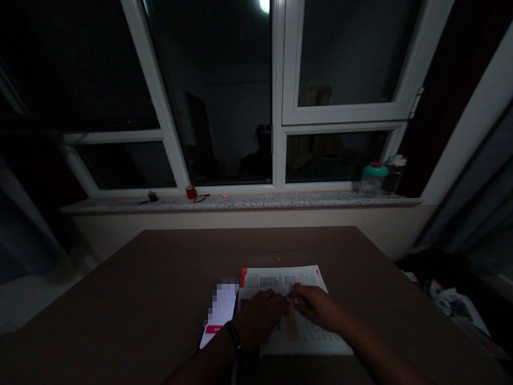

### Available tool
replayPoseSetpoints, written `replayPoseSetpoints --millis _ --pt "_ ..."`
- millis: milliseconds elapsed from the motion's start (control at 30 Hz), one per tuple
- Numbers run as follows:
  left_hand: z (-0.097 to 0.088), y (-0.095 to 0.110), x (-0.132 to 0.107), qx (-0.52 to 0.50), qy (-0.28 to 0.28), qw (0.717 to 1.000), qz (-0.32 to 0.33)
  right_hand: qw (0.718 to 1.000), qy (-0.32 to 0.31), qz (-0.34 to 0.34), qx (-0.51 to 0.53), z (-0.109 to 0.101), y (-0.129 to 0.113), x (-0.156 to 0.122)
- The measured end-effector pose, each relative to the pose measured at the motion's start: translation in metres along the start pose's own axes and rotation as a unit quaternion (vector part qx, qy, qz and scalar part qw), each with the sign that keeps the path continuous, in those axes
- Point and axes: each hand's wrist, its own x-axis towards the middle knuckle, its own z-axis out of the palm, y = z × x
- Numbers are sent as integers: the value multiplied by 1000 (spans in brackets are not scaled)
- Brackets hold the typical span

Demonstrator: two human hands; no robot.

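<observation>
Low in the frame's centre, an open booklet [298, 321] lies flat on the table [160, 278]. The left hand [258, 318] presses it flat; the right hand [316, 307] pinches a small pink thing [290, 300] in narrowed fingers. A phone [219, 315] rests just left.

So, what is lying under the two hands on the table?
Under the left hand and right hand lies a printed paper sheet on the table. A small pink thing shows between the fingertips; the print beneath the hands is covered.
</observation>
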Motion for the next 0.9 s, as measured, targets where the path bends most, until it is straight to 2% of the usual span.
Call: replayPoseSetpoints --millis 200,500,900 --pt "-3 2 1 7 -7 1000 -6 999 30 39 19 -6 5 7" --pt "-9 5 1 -8 -24 1000 -13 988 89 110 -59 -3 30 16" --pt "-10 5 0 -7 -16 1000 -8 980 124 139 -64 -6 31 15"
